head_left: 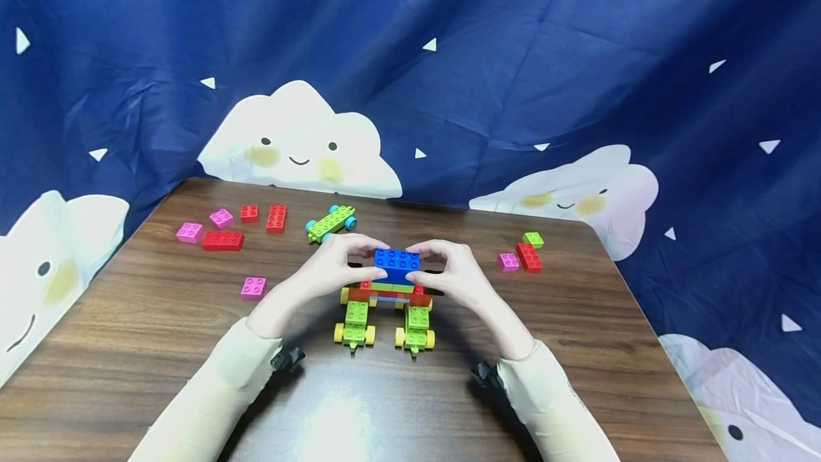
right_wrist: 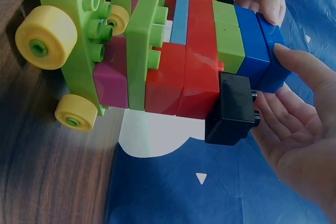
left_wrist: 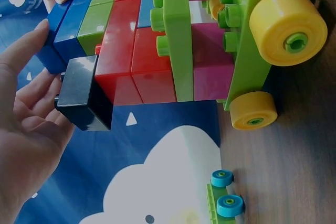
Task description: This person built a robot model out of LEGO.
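A blue brick (head_left: pixel 397 273) tops a stacked toy-brick build, with a second blue layer (right_wrist: pixel 253 40) directly under it. My left hand (head_left: pixel 338 261) holds the top brick by its left side, thumb at the near edge and fingers behind. On the opposite side my right hand (head_left: pixel 454 271) pinches the same brick. Below the blue come lime bricks (left_wrist: pixel 98 24), then wide red bricks (left_wrist: pixel 118 56) with a black brick (left_wrist: pixel 79 95) sticking out at one end and another black brick (right_wrist: pixel 231 108) at the other. Lime wheeled bases (head_left: pixel 357 334) with yellow wheels carry the build.
Left on the wooden table (head_left: pixel 192 348) lie red bricks (head_left: pixel 222 240) and pink bricks (head_left: pixel 253 287). A lime car base with blue wheels (head_left: pixel 331 224) stands behind my left hand. To the right are a pink brick (head_left: pixel 509 262), a red brick (head_left: pixel 529 257) and a lime brick (head_left: pixel 533 239).
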Motion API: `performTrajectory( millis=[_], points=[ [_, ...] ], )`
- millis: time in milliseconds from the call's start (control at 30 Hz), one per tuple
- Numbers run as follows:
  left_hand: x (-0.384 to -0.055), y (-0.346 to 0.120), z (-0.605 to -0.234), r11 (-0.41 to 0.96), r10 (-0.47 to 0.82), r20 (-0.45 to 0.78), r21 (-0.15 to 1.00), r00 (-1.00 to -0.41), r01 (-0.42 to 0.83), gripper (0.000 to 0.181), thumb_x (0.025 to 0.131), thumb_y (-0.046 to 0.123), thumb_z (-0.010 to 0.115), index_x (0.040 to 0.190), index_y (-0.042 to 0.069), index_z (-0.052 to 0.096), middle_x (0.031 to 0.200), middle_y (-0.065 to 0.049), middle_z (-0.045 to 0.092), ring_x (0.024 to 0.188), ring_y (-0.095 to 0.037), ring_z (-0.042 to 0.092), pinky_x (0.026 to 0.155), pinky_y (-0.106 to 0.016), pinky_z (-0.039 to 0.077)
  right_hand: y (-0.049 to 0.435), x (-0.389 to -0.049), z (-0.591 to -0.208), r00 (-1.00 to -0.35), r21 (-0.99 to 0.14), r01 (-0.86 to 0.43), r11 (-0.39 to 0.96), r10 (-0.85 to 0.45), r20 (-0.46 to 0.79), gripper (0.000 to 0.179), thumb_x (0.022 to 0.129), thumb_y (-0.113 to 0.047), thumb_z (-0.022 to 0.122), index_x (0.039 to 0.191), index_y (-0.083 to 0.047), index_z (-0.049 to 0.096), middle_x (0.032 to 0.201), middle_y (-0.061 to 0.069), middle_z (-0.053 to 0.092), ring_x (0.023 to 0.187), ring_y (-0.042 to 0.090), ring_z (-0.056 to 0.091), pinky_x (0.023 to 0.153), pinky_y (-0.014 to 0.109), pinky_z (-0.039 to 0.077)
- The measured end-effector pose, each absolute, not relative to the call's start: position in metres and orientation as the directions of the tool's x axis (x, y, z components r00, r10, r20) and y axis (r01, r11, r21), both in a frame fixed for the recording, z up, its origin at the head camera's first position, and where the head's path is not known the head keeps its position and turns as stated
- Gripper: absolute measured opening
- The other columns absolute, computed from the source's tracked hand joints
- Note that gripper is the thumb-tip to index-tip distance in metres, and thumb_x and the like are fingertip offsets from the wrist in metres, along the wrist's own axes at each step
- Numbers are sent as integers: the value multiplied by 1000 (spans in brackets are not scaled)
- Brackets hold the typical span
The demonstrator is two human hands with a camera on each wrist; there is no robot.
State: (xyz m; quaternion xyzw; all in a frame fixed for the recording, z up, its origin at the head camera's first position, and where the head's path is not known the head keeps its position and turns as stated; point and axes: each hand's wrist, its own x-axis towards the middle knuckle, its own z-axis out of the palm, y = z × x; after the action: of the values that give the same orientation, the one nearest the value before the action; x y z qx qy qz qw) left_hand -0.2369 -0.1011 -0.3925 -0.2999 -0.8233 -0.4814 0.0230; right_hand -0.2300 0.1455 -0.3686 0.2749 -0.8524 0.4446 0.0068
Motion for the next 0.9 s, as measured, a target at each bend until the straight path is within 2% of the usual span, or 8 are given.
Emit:
performTrajectory(
  millis=[900],
  points=[
    [-239, -102, -389, 380, 490, 259, 796, -832, 472, 41, 81, 24, 81, 117, 8, 71, 108, -3, 74, 99, -16, 67, 90, -39, 55, 144, -232, -366, -861, -758, -439, 483, -468, 200, 37, 80, -13, 80, 114, -3, 70, 105, 12, 73, 98, 24, 67, 92, 43, 55]
  ],
)
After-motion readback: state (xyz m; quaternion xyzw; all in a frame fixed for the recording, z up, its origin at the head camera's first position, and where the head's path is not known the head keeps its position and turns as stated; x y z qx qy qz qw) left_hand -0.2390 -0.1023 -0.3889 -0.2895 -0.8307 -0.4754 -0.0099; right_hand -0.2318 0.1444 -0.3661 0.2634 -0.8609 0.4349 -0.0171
